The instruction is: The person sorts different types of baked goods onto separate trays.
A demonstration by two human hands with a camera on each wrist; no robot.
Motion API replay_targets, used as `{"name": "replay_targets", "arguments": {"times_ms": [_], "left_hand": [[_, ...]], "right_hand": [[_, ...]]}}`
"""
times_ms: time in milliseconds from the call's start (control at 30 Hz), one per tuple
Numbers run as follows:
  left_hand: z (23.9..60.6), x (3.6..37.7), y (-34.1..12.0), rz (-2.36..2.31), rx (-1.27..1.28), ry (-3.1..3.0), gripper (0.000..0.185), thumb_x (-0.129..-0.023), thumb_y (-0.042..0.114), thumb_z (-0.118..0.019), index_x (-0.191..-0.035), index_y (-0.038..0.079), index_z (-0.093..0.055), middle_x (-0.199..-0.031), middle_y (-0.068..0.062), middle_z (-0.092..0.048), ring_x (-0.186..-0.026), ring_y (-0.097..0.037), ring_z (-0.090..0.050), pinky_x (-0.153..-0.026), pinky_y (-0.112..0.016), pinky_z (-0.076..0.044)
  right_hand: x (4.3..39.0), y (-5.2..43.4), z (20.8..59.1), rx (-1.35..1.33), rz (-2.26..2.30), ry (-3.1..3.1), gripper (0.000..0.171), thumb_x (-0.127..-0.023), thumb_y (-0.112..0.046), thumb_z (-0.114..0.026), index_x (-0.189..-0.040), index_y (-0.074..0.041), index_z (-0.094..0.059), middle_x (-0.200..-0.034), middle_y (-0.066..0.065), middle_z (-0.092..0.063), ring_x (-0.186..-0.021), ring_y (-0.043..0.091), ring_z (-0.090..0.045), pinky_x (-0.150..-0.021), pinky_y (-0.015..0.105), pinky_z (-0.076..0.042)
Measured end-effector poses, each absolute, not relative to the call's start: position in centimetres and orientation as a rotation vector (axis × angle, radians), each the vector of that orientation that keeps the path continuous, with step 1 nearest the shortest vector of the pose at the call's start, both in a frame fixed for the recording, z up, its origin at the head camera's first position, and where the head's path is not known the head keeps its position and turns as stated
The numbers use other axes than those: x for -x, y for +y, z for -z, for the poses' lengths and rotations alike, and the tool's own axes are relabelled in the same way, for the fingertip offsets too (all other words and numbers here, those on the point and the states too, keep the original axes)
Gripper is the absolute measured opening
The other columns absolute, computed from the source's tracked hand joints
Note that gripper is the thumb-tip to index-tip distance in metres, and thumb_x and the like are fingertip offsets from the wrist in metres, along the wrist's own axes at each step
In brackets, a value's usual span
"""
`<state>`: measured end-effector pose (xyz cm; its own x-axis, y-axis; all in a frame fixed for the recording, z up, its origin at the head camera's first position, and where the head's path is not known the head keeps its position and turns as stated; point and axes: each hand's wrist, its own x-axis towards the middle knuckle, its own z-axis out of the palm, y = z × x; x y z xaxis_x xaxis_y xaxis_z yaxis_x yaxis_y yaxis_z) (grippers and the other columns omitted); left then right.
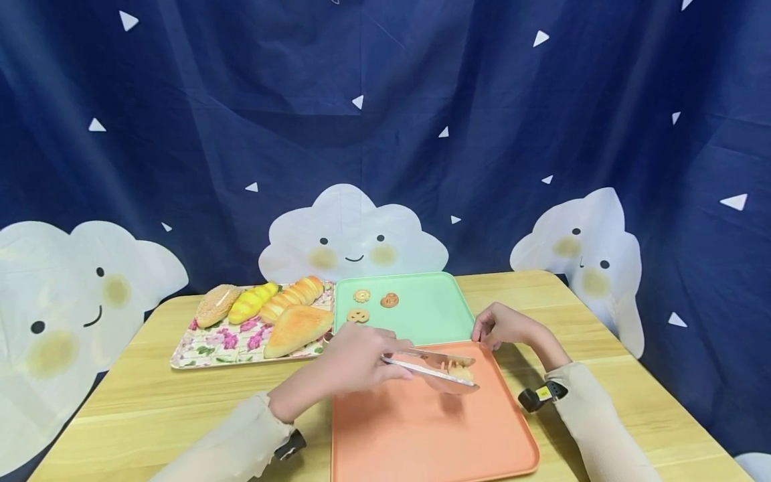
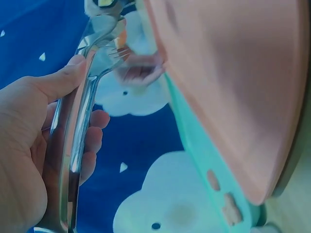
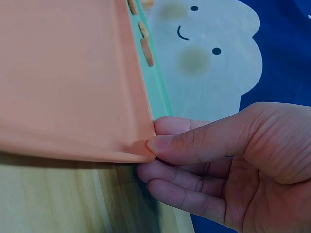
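Note:
My left hand [image 1: 361, 356] grips metal serving tongs [image 2: 73, 131] around their handles, low over the orange tray [image 1: 421, 442]. Between the tong ends is a pale yellowish piece [image 1: 460, 371], perhaps a cookie; the metal partly hides it. At that tray's far right corner, my right hand [image 1: 508, 325] pinches the rim, with the thumb [image 3: 163, 143] on the top side and other fingers underneath or beside it. Behind lies the green tray [image 1: 427, 320]. It bears a flower-shaped cookie [image 1: 361, 296], a brown cookie [image 1: 389, 300] and a cookie with holes [image 1: 358, 315].
A floral tray [image 1: 241, 348] at the left carries several breads, among them a triangular one [image 1: 298, 329] and a sesame bun [image 1: 218, 305]. It sits against the green tray. Wooden tabletop [image 1: 144, 402] shows around the trays. A dark blue cloud-print curtain [image 1: 397, 161] hangs behind.

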<state>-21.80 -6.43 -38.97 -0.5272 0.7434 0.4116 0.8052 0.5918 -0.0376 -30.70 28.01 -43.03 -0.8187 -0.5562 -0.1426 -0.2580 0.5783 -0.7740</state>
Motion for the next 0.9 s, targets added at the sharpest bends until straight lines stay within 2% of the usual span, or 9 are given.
{"name": "replay_targets", "arguments": {"times_ms": [267,467,600,700,900], "left_hand": [[37.2,22.9,-8.2,0.289,1.120,-2.441,0.041,-0.084,0.058,-0.074,-0.114,0.030,-0.079,-0.070,0.016,-0.064,-0.057,0.003,-0.046,-0.047,-0.018,-0.025],[36.7,24.2,-9.3,0.276,1.010,-2.455,0.040,-0.085,0.058,-0.074,-0.118,0.036,-0.077,-0.067,0.016,-0.059,-0.054,0.003,-0.043,-0.045,-0.020,-0.022],[36.7,25.0,-10.0,0.275,0.932,-2.487,0.038,-0.087,0.057,-0.073,-0.119,0.038,-0.076,-0.073,0.016,-0.067,-0.055,0.004,-0.048,-0.042,-0.022,-0.021],[36.9,25.7,-10.4,0.258,0.880,-2.502,0.039,-0.086,0.057,-0.074,-0.117,0.035,-0.078,-0.079,0.014,-0.072,-0.056,0.002,-0.052,-0.041,-0.023,-0.022],[37.5,26.9,-11.4,0.224,0.780,-2.570,0.041,-0.085,0.056,-0.076,-0.119,0.032,-0.077,-0.080,0.008,-0.073,-0.052,-0.005,-0.047,-0.043,-0.025,-0.022]], "right_hand": [[30.7,28.0,43.1,0.668,1.105,2.447,0.018,-0.072,0.019,-0.065,-0.088,0.011,-0.071,-0.070,0.025,-0.067,-0.057,0.015,-0.056,-0.056,0.033,-0.053],[30.8,28.1,43.3,0.679,1.098,2.449,0.017,-0.074,0.018,-0.065,-0.088,0.011,-0.071,-0.070,0.023,-0.068,-0.056,0.013,-0.057,-0.056,0.032,-0.053],[31.0,28.2,43.5,0.690,1.096,2.449,0.017,-0.074,0.018,-0.064,-0.088,0.012,-0.071,-0.070,0.024,-0.068,-0.055,0.013,-0.056,-0.055,0.032,-0.052],[31.2,28.4,43.5,0.693,1.103,2.445,0.017,-0.073,0.019,-0.065,-0.088,0.012,-0.071,-0.070,0.024,-0.068,-0.055,0.014,-0.056,-0.055,0.032,-0.052],[31.2,28.4,43.6,0.684,1.109,2.442,0.017,-0.073,0.018,-0.066,-0.088,0.012,-0.071,-0.069,0.021,-0.068,-0.055,0.013,-0.056,-0.055,0.030,-0.051]]}}
